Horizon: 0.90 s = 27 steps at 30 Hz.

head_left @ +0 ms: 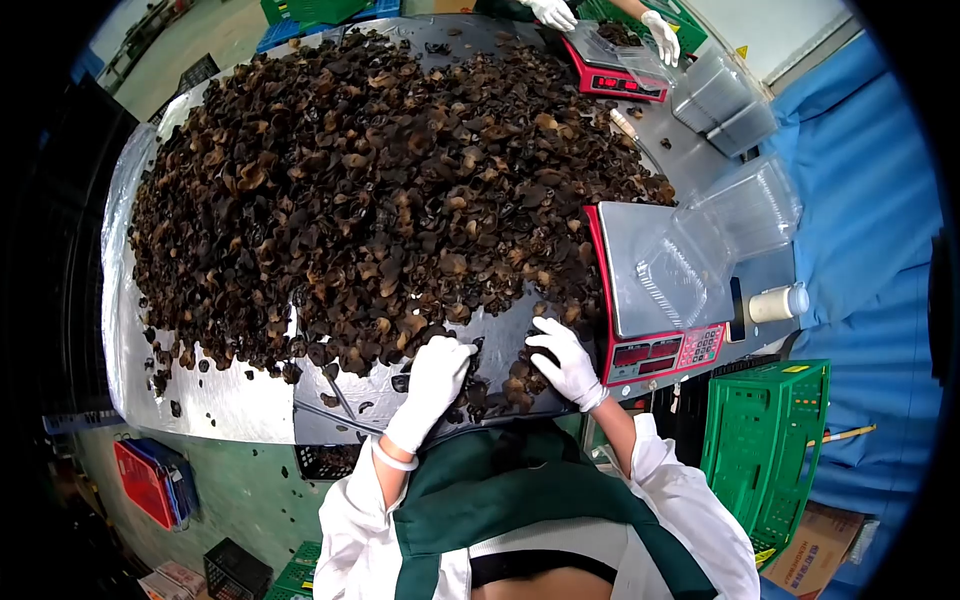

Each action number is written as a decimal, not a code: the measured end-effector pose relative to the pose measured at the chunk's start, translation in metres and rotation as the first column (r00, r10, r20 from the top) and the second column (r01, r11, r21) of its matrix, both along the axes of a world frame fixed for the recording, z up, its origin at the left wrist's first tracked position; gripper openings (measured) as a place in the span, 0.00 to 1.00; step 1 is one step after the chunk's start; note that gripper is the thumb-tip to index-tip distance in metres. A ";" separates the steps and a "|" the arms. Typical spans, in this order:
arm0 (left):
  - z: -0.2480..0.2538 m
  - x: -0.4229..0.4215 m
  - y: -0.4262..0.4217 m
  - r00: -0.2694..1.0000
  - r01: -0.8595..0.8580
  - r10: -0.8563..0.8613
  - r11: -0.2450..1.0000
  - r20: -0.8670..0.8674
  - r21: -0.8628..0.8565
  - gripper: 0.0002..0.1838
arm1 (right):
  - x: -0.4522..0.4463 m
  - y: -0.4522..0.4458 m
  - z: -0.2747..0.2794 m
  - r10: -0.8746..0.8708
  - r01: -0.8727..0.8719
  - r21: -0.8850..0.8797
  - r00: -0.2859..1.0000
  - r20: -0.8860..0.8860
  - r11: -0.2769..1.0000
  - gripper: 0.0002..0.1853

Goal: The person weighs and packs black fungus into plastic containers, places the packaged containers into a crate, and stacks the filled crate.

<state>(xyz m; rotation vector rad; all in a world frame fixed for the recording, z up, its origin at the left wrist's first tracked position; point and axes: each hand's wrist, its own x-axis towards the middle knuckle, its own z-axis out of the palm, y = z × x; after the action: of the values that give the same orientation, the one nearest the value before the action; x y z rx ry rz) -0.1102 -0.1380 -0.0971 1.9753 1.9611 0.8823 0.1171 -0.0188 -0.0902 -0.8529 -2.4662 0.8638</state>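
A large heap of dark brown, curled pieces, like dried fungus (360,190), covers much of the metal table (250,405). My left hand (438,378), in a white glove, is at the near edge of the heap with its fingers curled down at a dark piece; what it holds, if anything, is too small to name. My right hand (565,368), also gloved, has its fingers apart beside a small group of pieces (520,385) lying between the hands. Right of it stands a red scale (660,355) with a clear plastic tray (675,280) on its plate.
Across the table a co-worker's gloved hands (660,38) are at a second red scale (622,84). Stacked clear trays (722,100) and a white bottle (778,303) stand at the right. Green crates (765,450) are beside the table at the right; a red basket (145,485) is below left.
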 end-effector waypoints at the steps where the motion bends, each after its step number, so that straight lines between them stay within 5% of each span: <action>1: 0.001 -0.002 -0.004 0.997 -0.053 0.049 0.996 0.058 0.074 0.09 | -0.002 -0.003 0.003 0.030 -0.031 0.022 0.999 0.039 0.999 0.18; 4: 0.008 -0.014 -0.036 0.972 -0.177 0.148 0.973 0.183 0.148 0.12 | -0.002 -0.014 0.005 0.149 -0.159 0.077 0.981 0.123 0.984 0.31; 10: 0.002 -0.010 -0.095 0.961 -0.202 0.203 0.979 0.189 -0.024 0.17 | -0.006 -0.044 -0.005 0.235 -0.240 0.077 0.970 0.067 0.968 0.43; 15: 0.000 -0.003 -0.090 0.993 -0.080 0.089 0.990 0.071 -0.118 0.41 | -0.041 -0.049 0.001 0.391 -0.422 0.104 0.891 0.232 0.901 0.50; 19: -0.005 0.000 -0.078 0.992 -0.130 0.128 0.977 -0.023 -0.168 0.42 | -0.069 -0.052 0.008 0.472 -0.531 0.102 0.814 0.338 0.841 0.53; 23: -0.010 -0.008 -0.086 0.998 -0.064 0.065 0.997 0.012 -0.035 0.33 | -0.068 -0.050 -0.004 0.461 -0.524 0.202 0.839 0.289 0.827 0.35; 27: -0.019 -0.012 -0.116 0.999 -0.022 0.020 0.997 -0.026 -0.079 0.25 | -0.050 -0.044 -0.009 0.443 -0.465 0.260 0.886 0.140 0.846 0.22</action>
<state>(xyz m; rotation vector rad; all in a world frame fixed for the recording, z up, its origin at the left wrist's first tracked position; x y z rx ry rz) -0.1224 -0.2543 -0.1161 1.9350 2.0018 0.7755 0.0675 -0.0625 -0.0991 -0.1966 -2.8213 0.5927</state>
